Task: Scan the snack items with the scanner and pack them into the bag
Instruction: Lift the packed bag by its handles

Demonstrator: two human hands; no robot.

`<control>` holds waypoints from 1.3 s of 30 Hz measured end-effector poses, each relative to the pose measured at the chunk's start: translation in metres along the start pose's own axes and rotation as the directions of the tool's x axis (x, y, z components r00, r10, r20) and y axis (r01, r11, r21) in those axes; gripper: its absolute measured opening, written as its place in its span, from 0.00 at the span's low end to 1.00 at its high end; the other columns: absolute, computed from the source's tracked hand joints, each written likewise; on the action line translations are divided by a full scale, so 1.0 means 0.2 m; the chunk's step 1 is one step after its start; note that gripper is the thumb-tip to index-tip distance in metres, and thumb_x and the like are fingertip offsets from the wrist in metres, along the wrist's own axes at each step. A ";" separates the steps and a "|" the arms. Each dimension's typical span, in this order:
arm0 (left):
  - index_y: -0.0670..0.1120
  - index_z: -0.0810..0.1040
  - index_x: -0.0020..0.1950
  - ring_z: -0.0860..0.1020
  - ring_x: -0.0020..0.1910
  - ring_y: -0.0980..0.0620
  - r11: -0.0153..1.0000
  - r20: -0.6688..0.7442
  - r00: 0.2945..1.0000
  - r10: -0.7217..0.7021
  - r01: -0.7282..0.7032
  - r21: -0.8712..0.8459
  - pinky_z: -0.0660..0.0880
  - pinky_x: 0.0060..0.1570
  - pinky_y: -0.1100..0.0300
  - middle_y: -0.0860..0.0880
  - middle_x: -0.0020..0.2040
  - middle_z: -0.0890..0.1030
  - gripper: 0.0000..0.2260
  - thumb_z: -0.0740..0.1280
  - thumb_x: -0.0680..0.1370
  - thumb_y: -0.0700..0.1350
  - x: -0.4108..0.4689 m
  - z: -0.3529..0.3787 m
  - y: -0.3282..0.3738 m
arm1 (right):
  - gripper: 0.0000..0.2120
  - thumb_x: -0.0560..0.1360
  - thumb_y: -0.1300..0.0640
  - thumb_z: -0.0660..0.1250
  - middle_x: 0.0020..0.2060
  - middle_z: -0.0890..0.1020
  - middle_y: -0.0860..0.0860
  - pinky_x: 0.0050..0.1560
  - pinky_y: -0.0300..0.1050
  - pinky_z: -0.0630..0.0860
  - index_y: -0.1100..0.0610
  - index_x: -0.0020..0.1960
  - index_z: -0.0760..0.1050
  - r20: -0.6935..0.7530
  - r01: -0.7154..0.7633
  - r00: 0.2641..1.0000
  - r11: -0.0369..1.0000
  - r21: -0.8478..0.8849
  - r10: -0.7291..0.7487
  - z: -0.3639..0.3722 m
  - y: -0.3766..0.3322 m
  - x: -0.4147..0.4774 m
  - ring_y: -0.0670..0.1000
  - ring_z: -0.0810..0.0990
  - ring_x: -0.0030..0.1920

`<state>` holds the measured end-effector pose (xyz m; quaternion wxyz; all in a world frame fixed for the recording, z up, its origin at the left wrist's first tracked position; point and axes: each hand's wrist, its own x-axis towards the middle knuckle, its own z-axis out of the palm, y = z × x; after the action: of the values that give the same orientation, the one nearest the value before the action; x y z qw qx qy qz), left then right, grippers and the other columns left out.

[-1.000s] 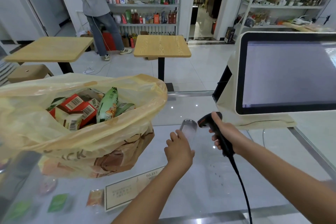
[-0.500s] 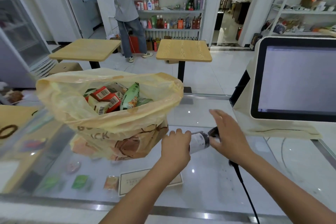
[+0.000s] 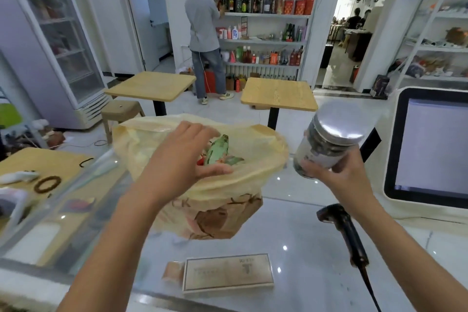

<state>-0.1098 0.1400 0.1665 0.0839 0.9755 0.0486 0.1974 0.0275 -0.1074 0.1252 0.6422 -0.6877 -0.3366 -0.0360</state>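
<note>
My right hand [image 3: 340,177] grips a clear snack jar [image 3: 326,139] with a silver lid, held up in the air to the right of the bag. The yellow plastic bag [image 3: 255,175] stands open on the glass counter and holds a green snack packet [image 3: 218,149] and red boxes, mostly hidden. My left hand [image 3: 182,157] hovers over the bag's mouth with fingers spread and relaxed, thumb near the front rim, holding nothing. The black scanner [image 3: 344,230] lies on the counter below my right forearm, its cable running off the bottom edge.
A white checkout screen [image 3: 430,144] stands at the right. A framed card [image 3: 228,273] lies on the glass counter [image 3: 291,240] near the front edge. Two wooden tables [image 3: 278,94] and a stool stand beyond the counter; a person stands at the far shelves.
My right hand let go of the scanner, which now lies on the counter, and took the jar and lifted it. My left hand released the jar and moved over the bag's mouth.
</note>
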 end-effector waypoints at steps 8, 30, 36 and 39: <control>0.50 0.75 0.49 0.78 0.48 0.47 0.984 0.107 0.986 0.127 -0.139 0.110 0.74 0.40 0.54 0.52 0.47 0.79 0.04 0.62 0.77 0.46 -0.12 0.05 -0.19 | 0.31 0.63 0.55 0.80 0.52 0.73 0.47 0.48 0.27 0.67 0.50 0.62 0.71 0.433 0.303 0.891 0.890 -0.341 -0.138 0.59 -0.16 0.29 0.39 0.71 0.49; 0.51 0.61 0.74 0.70 0.63 0.44 0.744 0.026 0.799 -0.601 0.572 -0.346 0.68 0.61 0.47 0.42 0.66 0.69 0.38 0.68 0.69 0.63 -0.19 -0.08 -0.71 | 0.10 0.76 0.52 0.69 0.30 0.75 0.52 0.28 0.37 0.71 0.60 0.44 0.77 -0.035 -0.755 0.646 0.632 -0.172 0.762 0.29 0.11 0.22 0.46 0.73 0.26; 0.46 0.79 0.37 0.74 0.29 0.50 0.784 0.074 0.861 -0.503 0.491 -0.380 0.67 0.30 0.60 0.47 0.29 0.78 0.10 0.66 0.78 0.43 -0.08 -0.15 -0.69 | 0.07 0.74 0.63 0.70 0.22 0.69 0.50 0.20 0.35 0.64 0.66 0.50 0.77 -0.284 -0.664 0.702 0.744 0.070 0.653 0.15 0.02 0.32 0.48 0.65 0.25; 0.46 0.77 0.37 0.73 0.30 0.50 0.708 -0.129 0.830 -0.542 0.368 -0.603 0.66 0.30 0.60 0.48 0.31 0.77 0.10 0.65 0.78 0.42 0.07 -0.31 -0.60 | 0.05 0.71 0.63 0.73 0.30 0.73 0.54 0.24 0.35 0.71 0.64 0.45 0.80 -0.378 -0.608 0.742 0.793 -0.032 0.554 0.10 -0.09 0.37 0.48 0.71 0.26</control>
<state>-0.1292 0.2676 0.2053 0.4011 0.8233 0.2432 0.3197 0.0666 -0.0591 0.1731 0.6153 -0.7878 0.0186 0.0192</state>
